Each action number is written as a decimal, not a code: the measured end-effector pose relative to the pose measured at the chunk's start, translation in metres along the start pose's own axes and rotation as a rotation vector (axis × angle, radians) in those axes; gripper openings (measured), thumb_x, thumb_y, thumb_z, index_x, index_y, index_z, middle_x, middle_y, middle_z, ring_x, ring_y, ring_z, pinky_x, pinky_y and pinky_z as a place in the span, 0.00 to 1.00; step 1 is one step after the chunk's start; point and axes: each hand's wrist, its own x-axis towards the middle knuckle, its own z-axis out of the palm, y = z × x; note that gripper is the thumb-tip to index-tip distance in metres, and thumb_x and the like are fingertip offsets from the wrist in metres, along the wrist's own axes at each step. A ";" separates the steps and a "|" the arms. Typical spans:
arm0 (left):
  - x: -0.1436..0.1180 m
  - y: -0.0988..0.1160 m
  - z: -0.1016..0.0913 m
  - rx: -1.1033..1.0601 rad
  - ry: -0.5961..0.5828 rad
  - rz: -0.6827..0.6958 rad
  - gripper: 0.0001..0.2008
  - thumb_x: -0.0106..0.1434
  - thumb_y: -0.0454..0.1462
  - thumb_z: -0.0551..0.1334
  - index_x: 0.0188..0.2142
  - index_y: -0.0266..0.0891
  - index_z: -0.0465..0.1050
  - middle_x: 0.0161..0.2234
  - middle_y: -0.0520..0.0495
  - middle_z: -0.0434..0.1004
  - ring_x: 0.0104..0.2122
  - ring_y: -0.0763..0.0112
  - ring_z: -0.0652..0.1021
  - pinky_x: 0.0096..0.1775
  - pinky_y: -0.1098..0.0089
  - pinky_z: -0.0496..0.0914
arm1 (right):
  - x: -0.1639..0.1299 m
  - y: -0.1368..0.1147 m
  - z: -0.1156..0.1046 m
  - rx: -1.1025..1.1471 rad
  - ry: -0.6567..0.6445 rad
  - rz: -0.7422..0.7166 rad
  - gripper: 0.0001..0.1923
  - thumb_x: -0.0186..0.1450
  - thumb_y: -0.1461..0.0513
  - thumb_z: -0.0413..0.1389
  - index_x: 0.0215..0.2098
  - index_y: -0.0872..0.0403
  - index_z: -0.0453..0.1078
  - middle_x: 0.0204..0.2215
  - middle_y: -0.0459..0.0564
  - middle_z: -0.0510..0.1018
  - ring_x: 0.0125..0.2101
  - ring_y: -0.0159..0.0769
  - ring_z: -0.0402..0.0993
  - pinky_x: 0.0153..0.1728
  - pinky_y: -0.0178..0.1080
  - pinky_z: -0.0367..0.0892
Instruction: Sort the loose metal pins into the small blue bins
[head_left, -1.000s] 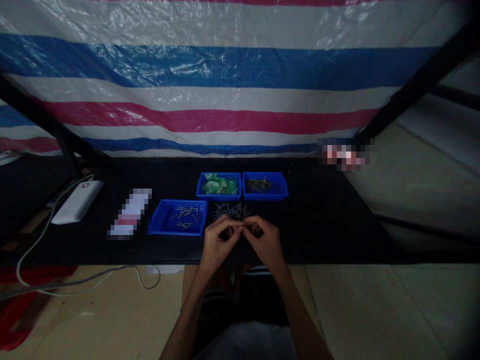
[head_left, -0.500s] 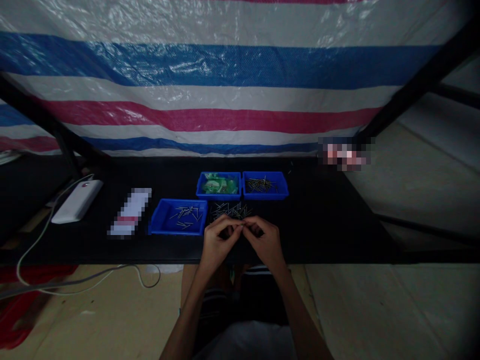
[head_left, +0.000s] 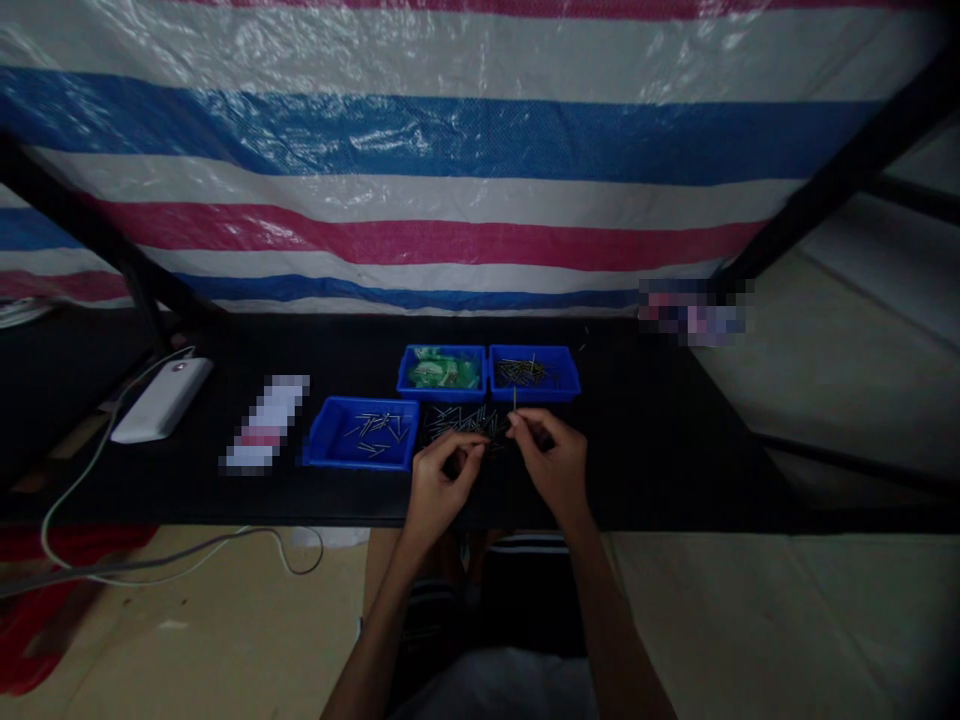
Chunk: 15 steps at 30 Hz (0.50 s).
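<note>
While my right hand (head_left: 551,462) lifts one thin pin (head_left: 514,400) upright, pinched at its lower end between thumb and fingertip, the head view is the only one I have, and it is dim. My left hand (head_left: 439,483) sits just beside it, fingers curled in with thumb and forefinger tips pressed together; whether something tiny is held there I cannot tell.

Right past my fingertips lies the loose pile of pins (head_left: 461,421) on the black table (head_left: 675,440). To the left of my left hand is a blue tray (head_left: 364,432) with a few pins in it. Beyond the pile sit two more blue trays, one with green pieces (head_left: 442,371), one with pins (head_left: 534,372) just past the pin I'm holding.

Risks as I judge them: the pin is slim and gripped only at one end, so a slight loosening could drop it into the pile, where it would be lost among the others. In this low light I could misjudge its tip. My wrists hang at the table's near edge, so a dropped pin might roll off to the floor.

Far off to my left, a white power bank (head_left: 161,398) with its cable.
</note>
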 end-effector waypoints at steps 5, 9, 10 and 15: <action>0.001 0.001 -0.001 0.005 0.004 -0.015 0.11 0.72 0.40 0.61 0.40 0.40 0.82 0.32 0.47 0.81 0.33 0.66 0.78 0.35 0.70 0.69 | 0.055 0.003 -0.017 -0.237 0.065 0.018 0.13 0.70 0.53 0.58 0.34 0.51 0.80 0.25 0.47 0.84 0.24 0.36 0.77 0.30 0.36 0.68; 0.000 0.002 -0.001 -0.006 0.010 -0.023 0.11 0.72 0.40 0.61 0.40 0.40 0.82 0.33 0.47 0.81 0.34 0.66 0.79 0.37 0.70 0.69 | 0.055 0.008 -0.025 -0.363 0.124 0.026 0.14 0.70 0.53 0.59 0.33 0.51 0.79 0.24 0.46 0.82 0.21 0.34 0.73 0.27 0.35 0.63; 0.000 0.003 -0.002 -0.007 0.008 -0.025 0.11 0.72 0.39 0.61 0.40 0.40 0.82 0.33 0.47 0.81 0.34 0.66 0.79 0.37 0.70 0.69 | 0.048 0.010 -0.025 -0.342 0.113 0.021 0.14 0.70 0.53 0.59 0.33 0.52 0.79 0.23 0.45 0.81 0.21 0.33 0.72 0.27 0.35 0.63; 0.001 0.003 -0.002 -0.001 -0.008 -0.044 0.11 0.73 0.40 0.60 0.40 0.40 0.82 0.33 0.48 0.81 0.34 0.67 0.79 0.38 0.70 0.69 | 0.001 0.024 -0.019 -0.256 -0.214 -0.067 0.07 0.69 0.58 0.60 0.41 0.50 0.79 0.29 0.45 0.81 0.24 0.33 0.73 0.29 0.35 0.65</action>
